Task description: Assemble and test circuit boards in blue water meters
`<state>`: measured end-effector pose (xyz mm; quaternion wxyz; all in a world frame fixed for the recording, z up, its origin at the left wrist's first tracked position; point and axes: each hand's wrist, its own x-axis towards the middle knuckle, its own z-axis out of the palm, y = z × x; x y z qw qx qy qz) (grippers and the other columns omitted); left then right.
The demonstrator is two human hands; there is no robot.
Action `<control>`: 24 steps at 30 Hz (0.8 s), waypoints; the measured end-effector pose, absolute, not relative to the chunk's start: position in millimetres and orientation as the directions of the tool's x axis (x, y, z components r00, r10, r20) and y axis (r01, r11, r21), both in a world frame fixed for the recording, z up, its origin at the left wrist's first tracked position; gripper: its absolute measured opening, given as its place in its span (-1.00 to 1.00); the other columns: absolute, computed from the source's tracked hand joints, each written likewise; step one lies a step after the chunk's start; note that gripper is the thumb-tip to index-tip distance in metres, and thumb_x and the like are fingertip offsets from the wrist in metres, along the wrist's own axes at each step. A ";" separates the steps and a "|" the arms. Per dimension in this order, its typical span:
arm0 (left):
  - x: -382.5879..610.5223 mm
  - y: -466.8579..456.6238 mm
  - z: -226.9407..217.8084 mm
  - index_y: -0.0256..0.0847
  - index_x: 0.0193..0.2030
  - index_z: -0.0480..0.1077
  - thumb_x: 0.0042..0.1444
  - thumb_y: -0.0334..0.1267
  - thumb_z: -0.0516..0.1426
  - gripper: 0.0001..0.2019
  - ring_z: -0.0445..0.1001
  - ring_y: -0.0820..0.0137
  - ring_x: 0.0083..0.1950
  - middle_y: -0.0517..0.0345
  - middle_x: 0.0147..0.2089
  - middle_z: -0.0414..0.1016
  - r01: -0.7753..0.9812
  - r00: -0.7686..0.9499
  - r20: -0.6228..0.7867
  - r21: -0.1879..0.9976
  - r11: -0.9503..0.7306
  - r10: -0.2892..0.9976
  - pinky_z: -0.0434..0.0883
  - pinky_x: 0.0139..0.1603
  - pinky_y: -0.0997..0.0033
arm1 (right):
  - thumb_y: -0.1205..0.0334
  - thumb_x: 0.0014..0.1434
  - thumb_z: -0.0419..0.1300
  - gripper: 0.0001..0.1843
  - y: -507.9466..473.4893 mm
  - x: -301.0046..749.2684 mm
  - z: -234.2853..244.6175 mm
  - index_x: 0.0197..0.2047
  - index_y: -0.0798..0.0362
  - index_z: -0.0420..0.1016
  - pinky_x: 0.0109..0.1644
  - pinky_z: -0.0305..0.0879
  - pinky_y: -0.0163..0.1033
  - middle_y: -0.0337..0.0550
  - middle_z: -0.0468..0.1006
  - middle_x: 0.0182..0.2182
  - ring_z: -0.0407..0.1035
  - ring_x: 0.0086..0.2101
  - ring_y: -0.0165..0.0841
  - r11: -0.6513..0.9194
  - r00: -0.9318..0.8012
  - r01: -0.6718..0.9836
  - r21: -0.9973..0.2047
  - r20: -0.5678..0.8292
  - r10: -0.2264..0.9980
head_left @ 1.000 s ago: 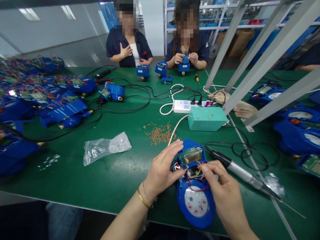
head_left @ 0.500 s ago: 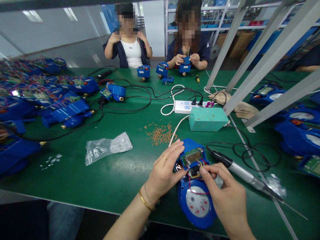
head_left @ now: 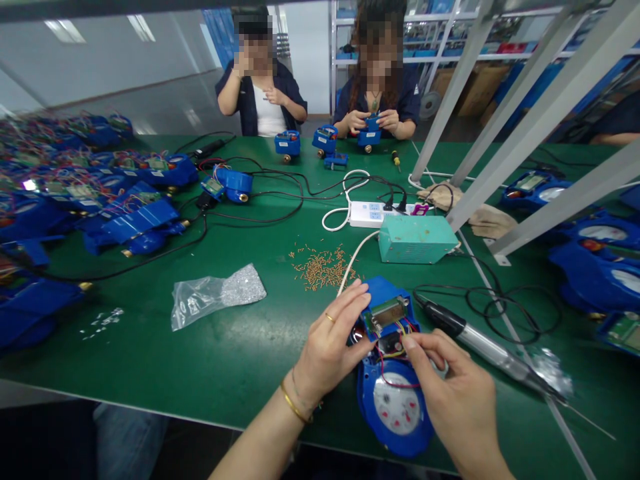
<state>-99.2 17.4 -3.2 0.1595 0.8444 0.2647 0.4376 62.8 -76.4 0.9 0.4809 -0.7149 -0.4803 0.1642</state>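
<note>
A blue water meter [head_left: 367, 407] with a round white dial lies on the bench before me, its blue cover [head_left: 384, 288] raised at the far end. Inside the cover sits a circuit board with a display [head_left: 389, 316]. My left hand [head_left: 327, 340] grips the cover's left side, fingers along the edge and thumb underneath. Red and yellow wires [head_left: 384, 373] run between cover and body, around a black part [head_left: 389, 343]. At those wires, my right hand [head_left: 453, 383] has thumb and forefinger pinched together; what lies between the fingertips is hidden.
An electric screwdriver [head_left: 493, 350] lies to the right. Beyond are loose screws [head_left: 323, 268], a green power box [head_left: 417, 239] and a power strip [head_left: 367, 213]. A plastic bag [head_left: 215, 297] lies left, near piled blue meters [head_left: 135, 220]. Metal posts [head_left: 530, 127] rise at right; two people sit opposite.
My right fingertips have shifted slightly right, showing more of the black part. My left hand stays on the cover. Across the bench, one person's hands have moved, one up to the head.
</note>
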 end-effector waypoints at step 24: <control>-99.6 16.4 -5.1 -0.22 0.28 0.22 0.13 -0.41 0.24 -0.43 0.39 0.18 0.31 -0.16 0.27 0.40 0.302 0.443 0.654 0.535 -0.789 0.613 0.45 0.30 0.09 | -0.10 0.10 0.31 -0.68 -66.6 65.5 2.9 -0.41 -0.02 0.65 -0.41 0.14 -0.25 -0.31 0.25 -0.62 0.19 -0.55 -0.39 -0.143 0.490 0.339 -0.930 0.044 0.871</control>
